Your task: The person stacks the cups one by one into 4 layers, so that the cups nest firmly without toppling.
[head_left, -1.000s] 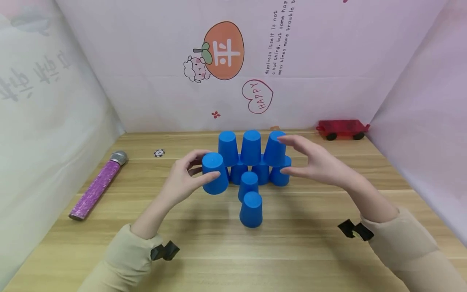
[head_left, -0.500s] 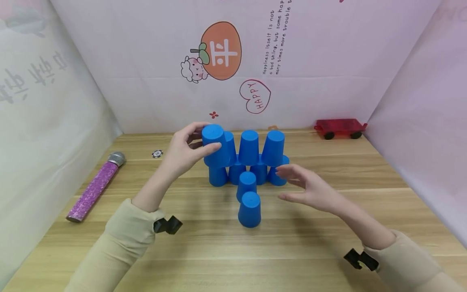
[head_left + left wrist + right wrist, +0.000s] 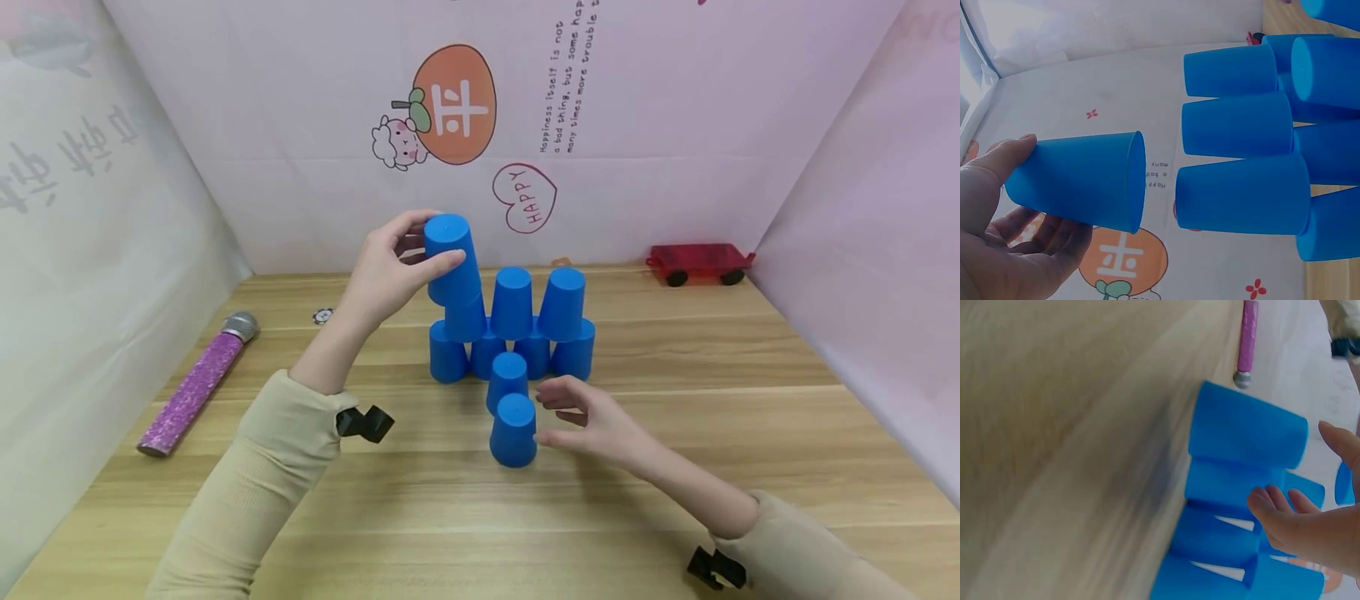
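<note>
My left hand [image 3: 386, 267] holds an upside-down blue plastic cup [image 3: 450, 235], fingers behind and thumb in front. This cup is raised over the left end of a cup stack. In the left wrist view a gap shows between its rim and the stack's upper row. That row has three upside-down cups [image 3: 513, 304], standing on a lower row of several cups [image 3: 448, 354]. Two more blue cups stand nearer, a front cup [image 3: 513, 433] and a rear cup [image 3: 508, 379]. Beside them is my right hand [image 3: 600, 429], empty, fingers loosely bent and thumb apart, fingertips close to the front cup.
A purple glitter microphone [image 3: 198, 383] lies at the left of the wooden table [image 3: 450, 533]. Behind it is a small poker chip [image 3: 323, 316]. A red toy wagon [image 3: 699, 262] stands at the back right. White printed sheets [image 3: 637, 167] enclose the back and sides.
My left hand has lifted its cup up and slightly right, from in front of the stack to above its left end. My right hand has moved from the stack's right side toward the front cups.
</note>
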`<state>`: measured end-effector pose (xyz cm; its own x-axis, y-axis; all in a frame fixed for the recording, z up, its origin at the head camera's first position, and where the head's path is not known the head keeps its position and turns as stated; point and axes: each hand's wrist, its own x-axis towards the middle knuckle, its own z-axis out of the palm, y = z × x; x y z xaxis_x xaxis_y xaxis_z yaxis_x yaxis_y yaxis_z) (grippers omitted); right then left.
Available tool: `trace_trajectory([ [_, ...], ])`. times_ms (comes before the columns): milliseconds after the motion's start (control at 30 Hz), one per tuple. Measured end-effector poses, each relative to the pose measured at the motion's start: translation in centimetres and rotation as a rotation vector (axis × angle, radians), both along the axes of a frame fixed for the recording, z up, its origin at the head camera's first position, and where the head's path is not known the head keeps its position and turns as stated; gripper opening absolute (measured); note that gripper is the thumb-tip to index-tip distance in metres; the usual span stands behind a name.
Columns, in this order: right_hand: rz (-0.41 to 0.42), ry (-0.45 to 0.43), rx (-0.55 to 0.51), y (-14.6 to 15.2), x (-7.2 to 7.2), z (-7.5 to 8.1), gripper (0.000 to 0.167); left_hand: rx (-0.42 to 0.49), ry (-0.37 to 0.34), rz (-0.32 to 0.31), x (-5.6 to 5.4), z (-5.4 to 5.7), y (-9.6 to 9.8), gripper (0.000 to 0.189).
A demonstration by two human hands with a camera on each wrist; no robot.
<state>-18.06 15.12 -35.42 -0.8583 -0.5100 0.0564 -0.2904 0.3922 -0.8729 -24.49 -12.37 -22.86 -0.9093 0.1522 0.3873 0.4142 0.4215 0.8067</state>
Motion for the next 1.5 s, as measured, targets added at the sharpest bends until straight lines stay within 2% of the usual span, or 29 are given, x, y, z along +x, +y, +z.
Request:
trace_trajectory([
  [267,-0.033,-0.04,-0.004,-1.6,0.2,-1.2,0.053,0.008,-0.015,0.002,-2.0,-0.2,1.1,0.055],
  [700,-0.059,-0.051,0.011,-2.8,-0.2,-1.5,0.053,0.028,-0.051,0.01,-3.9,-0.7,3.4,0.057],
  [1100,-0.019,-0.033,0.004,-3.3,-0.4,-1.6,0.05,-0.001,-0.054,0.025,-4.4,-1.0,4.0,0.056],
  [1500,-0.02,-0.031,0.01,-3.1,-0.5,-1.8,0.049,-0.018,-0.054,0.036,-4.6,-1.3,4.1,0.059],
])
